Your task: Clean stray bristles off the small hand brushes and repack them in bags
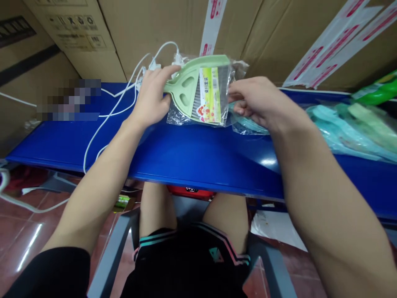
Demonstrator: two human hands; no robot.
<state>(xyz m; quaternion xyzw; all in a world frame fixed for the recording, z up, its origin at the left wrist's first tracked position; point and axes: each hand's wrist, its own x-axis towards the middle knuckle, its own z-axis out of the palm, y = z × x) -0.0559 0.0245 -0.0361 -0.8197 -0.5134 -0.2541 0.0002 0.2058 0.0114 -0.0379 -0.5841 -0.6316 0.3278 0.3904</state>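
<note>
A pale green plastic dustpan (186,78) with a grey-bristled brush sits in a clear plastic bag (176,118), which has a yellow-green paper label (210,96). My left hand (151,97) grips the dustpan's handle end through the bag. My right hand (250,101) has its curled fingers on the bag's right edge. Beneath those fingers lies a teal item in clear plastic (248,124). The package is lifted slightly above the blue shelf (192,153).
Several bagged teal and green items (350,130) lie to the right on the shelf. White cables (118,111) and a plug cluster (151,68) run along the far left. Cardboard boxes (161,29) stand behind. My knees are below the shelf.
</note>
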